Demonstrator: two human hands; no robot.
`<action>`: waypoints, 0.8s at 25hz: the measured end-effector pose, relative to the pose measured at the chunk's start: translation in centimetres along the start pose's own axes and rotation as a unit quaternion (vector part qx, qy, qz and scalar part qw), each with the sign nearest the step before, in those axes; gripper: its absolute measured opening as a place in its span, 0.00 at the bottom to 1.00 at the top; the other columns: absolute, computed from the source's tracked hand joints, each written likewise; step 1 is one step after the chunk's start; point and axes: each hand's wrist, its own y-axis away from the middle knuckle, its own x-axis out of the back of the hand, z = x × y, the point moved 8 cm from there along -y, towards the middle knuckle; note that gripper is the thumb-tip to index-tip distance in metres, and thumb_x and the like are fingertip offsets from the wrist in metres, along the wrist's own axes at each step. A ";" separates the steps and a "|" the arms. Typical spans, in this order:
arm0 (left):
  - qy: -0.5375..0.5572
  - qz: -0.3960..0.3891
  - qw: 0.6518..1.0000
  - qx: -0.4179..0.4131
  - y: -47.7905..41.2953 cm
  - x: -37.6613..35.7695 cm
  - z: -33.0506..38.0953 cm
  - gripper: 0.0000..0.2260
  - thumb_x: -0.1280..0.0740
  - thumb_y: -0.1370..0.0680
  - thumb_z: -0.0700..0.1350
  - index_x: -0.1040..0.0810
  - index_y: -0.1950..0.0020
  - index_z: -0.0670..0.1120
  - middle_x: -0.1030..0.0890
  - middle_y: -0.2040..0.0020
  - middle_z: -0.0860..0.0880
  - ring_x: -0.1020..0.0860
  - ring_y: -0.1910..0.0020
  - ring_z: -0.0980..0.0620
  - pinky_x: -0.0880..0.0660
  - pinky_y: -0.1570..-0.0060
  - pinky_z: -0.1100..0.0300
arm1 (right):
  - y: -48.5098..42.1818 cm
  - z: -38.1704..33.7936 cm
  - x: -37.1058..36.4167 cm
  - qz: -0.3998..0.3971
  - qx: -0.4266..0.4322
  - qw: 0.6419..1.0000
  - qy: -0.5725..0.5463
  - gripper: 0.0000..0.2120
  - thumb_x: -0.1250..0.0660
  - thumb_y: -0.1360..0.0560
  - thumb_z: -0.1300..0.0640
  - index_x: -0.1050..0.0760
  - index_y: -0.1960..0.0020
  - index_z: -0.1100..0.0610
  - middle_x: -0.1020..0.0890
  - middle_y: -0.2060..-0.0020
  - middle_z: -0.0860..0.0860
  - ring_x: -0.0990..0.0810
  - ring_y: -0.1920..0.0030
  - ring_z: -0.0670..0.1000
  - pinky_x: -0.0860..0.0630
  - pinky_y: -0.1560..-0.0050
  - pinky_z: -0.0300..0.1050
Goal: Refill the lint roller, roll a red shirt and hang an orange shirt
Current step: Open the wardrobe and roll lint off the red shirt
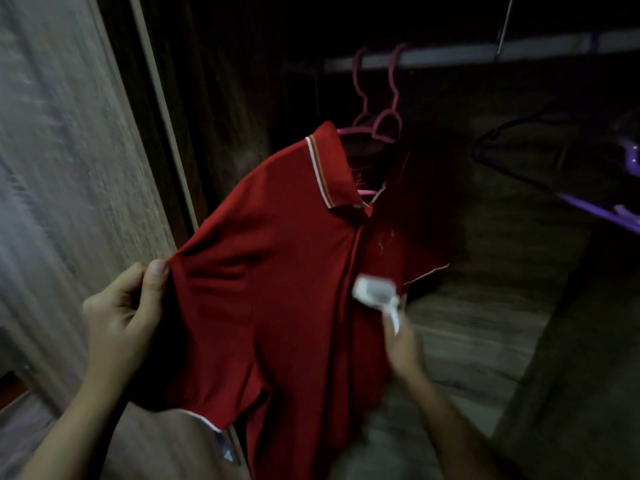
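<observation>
A red polo shirt (277, 271) with a white-trimmed collar hangs on a pink hanger (381, 123) from the wardrobe rail (485, 53). My left hand (128, 306) pinches the shirt's sleeve edge and pulls the fabric out to the left. A white lint roller (375, 291) lies against the shirt's front near the placket; my right hand (403, 348) grips its handle from below. The right hand and roller are blurred. No orange shirt is in view.
A wooden wardrobe door (69, 168) stands at the left. Inside the dark wardrobe a second pink hanger hook (360, 77) hangs on the rail, and a purple hanger (588, 206) with a dark garment hangs at the right. The wardrobe floor (467, 323) lies below.
</observation>
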 end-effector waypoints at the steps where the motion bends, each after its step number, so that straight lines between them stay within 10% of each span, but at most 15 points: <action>1: -0.002 0.002 1.000 0.002 -0.1 0.0 -0.1 0.24 0.43 0.20 0.57 0.33 0.68 0.39 0.35 0.73 0.35 0.38 0.72 0.59 0.40 0.73 0.59 | -2.3 -1.0 1.5 0.025 -0.013 1.000 -0.010 0.11 0.41 0.21 0.55 0.24 0.47 0.61 0.20 0.57 0.56 0.21 0.55 0.57 0.28 0.56 0.46; 5: -0.011 -0.003 1.000 0.014 0.0 0.2 0.6 0.27 0.43 0.21 0.57 0.32 0.66 0.34 0.32 0.71 0.32 0.36 0.71 0.54 0.38 0.70 0.53 | -7.4 -5.0 4.0 0.094 -0.027 0.995 -0.003 0.13 0.43 0.21 0.50 0.25 0.51 0.58 0.24 0.66 0.49 0.27 0.67 0.50 0.37 0.69 0.43; 12: 0.000 -0.010 1.000 0.022 0.0 0.1 2.0 0.25 0.43 0.22 0.54 0.35 0.68 0.34 0.38 0.71 0.42 0.39 0.71 0.58 0.40 0.70 0.56 | 5.6 8.3 -5.9 -0.092 -0.112 0.989 0.009 0.11 0.41 0.21 0.59 0.24 0.45 0.64 0.19 0.48 0.64 0.22 0.49 0.55 0.28 0.45 0.50; 20: 0.011 -0.017 0.999 0.033 -0.2 0.1 1.8 0.21 0.42 0.21 0.53 0.37 0.70 0.42 0.39 0.71 0.50 0.40 0.71 0.58 0.41 0.70 0.57 | -2.6 -6.6 0.5 0.042 0.010 0.999 -0.014 0.12 0.43 0.20 0.52 0.25 0.51 0.60 0.24 0.65 0.51 0.26 0.64 0.53 0.36 0.64 0.44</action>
